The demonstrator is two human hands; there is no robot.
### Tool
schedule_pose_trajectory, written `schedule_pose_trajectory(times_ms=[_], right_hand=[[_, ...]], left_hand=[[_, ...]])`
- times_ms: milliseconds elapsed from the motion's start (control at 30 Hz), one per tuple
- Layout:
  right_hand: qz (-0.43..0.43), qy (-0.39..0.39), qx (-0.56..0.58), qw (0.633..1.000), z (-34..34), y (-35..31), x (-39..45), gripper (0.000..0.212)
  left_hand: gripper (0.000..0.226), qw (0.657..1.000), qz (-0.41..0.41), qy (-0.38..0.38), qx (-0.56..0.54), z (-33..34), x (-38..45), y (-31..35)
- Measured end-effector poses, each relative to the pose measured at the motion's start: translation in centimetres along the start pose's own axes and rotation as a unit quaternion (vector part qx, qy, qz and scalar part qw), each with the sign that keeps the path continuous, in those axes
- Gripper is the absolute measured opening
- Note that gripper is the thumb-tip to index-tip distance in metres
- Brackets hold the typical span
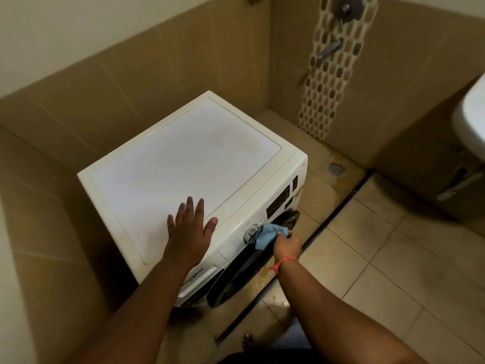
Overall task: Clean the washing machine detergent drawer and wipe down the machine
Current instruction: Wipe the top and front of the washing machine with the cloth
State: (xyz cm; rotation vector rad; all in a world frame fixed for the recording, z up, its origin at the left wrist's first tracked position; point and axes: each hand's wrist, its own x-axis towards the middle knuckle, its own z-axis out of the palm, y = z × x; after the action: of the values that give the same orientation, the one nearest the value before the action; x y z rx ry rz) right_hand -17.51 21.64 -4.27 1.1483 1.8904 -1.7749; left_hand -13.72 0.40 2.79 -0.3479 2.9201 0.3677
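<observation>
Left hand (189, 229): flat, fingers spread wide, on washing machine (183, 164) top. Right hand (287, 244): grip bunched around blue cloth (266, 236), cloth touching control dial (250, 233) just beyond.

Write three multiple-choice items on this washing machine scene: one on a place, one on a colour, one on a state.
1. Where does the left hand rest?
A. on the washing machine top
B. on the sink
C. on the floor

2. What colour is the cloth?
A. red
B. light blue
C. yellow

3. How is the detergent drawer?
A. pulled out
B. removed
C. pushed in

Answers:
1 A, the fingers lie spread flat on the white lid.
2 B, the right hand grips a light blue cloth at the dial.
3 C, its front sits flush with the panel.
</observation>
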Motion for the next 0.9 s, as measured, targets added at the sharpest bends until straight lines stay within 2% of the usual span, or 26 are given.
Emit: schedule_pose_trajectory(times_ms=[100,167,267,333,433,600,733,800,900], right_hand=[[-0.074,-0.039,0.053,0.995,0.1,-1.1,0.6,0.02],[-0.11,-0.08,0.01,0.991,1.2,-1.7,0.7,0.018],[-0.147,-0.068,-0.086,0.983,2.9,-2.5,1.4,0.011],[-0.136,-0.059,-0.144,0.978,3.3,-2.9,2.1,0.013],[-0.067,-0.075,-0.189,0.977,3.1,-3.2,3.7,0.018],[0.005,-0.144,-0.16,0.977,2.4,-4.1,5.5,0.03],[0.042,-0.132,-0.11,0.984,2.8,-4.0,5.4,0.011],[0.048,-0.124,-0.062,0.989,2.9,-4.3,5.2,0.014],[0.026,-0.124,-0.067,0.99,2.6,-4.7,5.0,0.019]], left_hand=[[0.065,1.0,0.006,-0.002,-0.003,0.4,0.7,0.8],[0.065,1.0,0.007,-0.007,0.0,0.6,1.2,1.3],[0.066,1.0,0.011,-0.016,0.009,0.6,1.8,1.7],[0.067,1.0,0.005,-0.02,0.015,0.3,2.5,2.0],[0.076,0.999,-0.015,-0.029,0.02,-0.1,3.2,2.2],[0.081,0.999,-0.021,-0.036,0.026,-0.3,3.8,2.6],[0.081,0.998,-0.032,-0.036,0.032,-0.7,4.1,2.7],[0.082,0.998,-0.037,-0.035,0.032,-0.5,4.2,2.3],[0.082,0.998,-0.043,-0.042,0.034,0.0,3.9,1.9]])
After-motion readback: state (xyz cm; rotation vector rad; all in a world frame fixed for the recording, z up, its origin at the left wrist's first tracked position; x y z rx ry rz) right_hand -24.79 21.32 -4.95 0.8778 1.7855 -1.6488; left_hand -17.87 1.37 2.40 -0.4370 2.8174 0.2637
